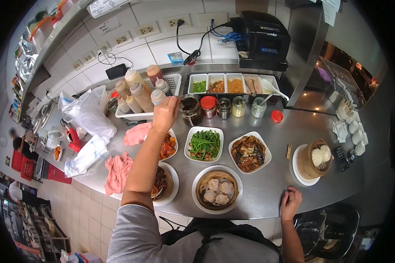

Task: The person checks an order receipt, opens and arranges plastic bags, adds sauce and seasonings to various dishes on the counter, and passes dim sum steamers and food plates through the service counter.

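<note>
My left hand (166,115) reaches across the counter to the squeeze bottles (140,96) and a glass jar of dark sauce (191,115). Its fingers are closed beside the jar's rim; whatever they grip is hidden. Below that arm are a bowl of red-orange food (167,148) and a partly covered bamboo steamer (162,186). At the counter's front edge rests my right hand (292,204), loosely curled with thumb apart, holding nothing visible. Nearby stands a bamboo steamer of white buns (314,160). Between the hands are green beans (205,144), an eggplant dish (249,152) and a steamer of dumplings (217,191).
Behind the jars sits a row of white topping trays (235,84) with a white spoon. A black printer (265,37) stands above. Pink cloths (118,171) and plastic bags (87,116) lie at left. A clothespin (289,151) and red lid (276,116) are right.
</note>
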Demonstrator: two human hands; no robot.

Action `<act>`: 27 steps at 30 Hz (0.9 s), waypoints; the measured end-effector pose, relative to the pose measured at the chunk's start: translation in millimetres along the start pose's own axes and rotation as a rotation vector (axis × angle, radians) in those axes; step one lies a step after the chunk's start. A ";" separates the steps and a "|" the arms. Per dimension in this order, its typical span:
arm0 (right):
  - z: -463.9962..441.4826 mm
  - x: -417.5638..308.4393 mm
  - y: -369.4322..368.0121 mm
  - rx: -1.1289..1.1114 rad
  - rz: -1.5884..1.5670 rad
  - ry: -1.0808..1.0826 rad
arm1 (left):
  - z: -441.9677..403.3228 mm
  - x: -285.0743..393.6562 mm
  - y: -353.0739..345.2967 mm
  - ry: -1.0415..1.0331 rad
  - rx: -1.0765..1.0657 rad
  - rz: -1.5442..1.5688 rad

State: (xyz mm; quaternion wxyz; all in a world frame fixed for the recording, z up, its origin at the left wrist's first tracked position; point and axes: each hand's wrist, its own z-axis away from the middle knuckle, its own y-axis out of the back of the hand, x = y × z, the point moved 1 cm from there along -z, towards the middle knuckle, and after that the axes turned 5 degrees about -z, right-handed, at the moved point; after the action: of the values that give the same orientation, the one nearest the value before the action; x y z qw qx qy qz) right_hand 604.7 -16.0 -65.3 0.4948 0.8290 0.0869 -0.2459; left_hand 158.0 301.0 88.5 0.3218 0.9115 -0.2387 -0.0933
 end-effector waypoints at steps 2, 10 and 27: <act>0.6 2.0 -0.9 -0.002 0.005 0.001 | -0.9 1.1 -0.6 -0.003 0.007 0.001; 0.4 -0.1 -0.2 0.007 -0.008 -0.005 | 18.3 -26.5 -31.9 0.400 0.117 0.207; 1.2 0.5 0.4 0.006 -0.026 0.027 | 78.4 -51.6 -42.0 1.421 0.333 1.178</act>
State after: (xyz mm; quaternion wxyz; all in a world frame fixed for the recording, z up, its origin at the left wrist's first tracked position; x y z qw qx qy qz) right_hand 604.9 -17.3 -65.7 0.4878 0.8325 0.1037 -0.2414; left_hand 103.5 312.6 2.0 0.2530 0.5213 -0.4197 0.6986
